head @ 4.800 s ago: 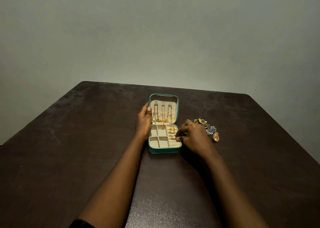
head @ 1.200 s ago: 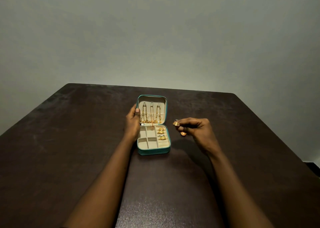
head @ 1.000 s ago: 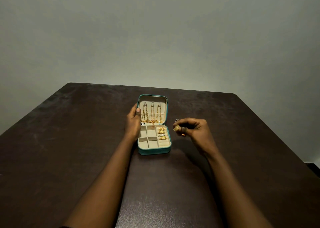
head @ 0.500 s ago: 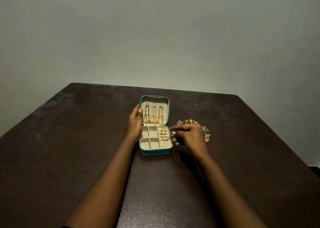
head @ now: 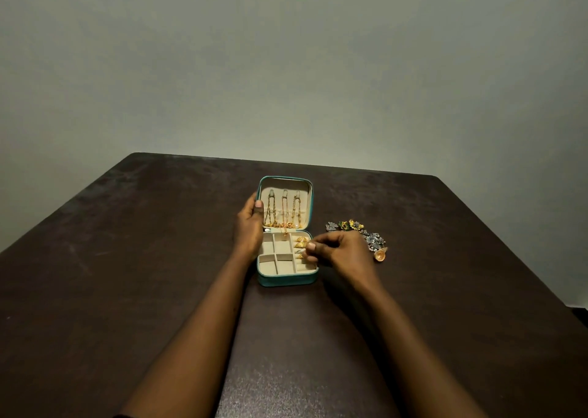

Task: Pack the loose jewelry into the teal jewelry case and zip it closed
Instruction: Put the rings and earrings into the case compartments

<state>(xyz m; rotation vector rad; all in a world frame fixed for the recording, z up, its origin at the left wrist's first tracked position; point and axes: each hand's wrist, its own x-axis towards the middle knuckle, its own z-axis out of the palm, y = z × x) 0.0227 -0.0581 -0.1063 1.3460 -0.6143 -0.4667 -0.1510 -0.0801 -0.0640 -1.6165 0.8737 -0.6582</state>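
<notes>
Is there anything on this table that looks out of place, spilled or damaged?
Nothing looks spilled or damaged. The teal jewelry case lies open and square on the table. The loose jewelry sits in a small heap right of the case, not yet packed, behind the right hand.

The open case [head: 286, 279] sits at frame centre on the table [head: 127, 274], chains [head: 284, 209] in its raised lid, rings [head: 300, 244] in its right compartments; loose jewelry [head: 359, 234] lies right of it.

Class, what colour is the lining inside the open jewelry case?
Beige lining, inside the teal jewelry case; head view.
</notes>
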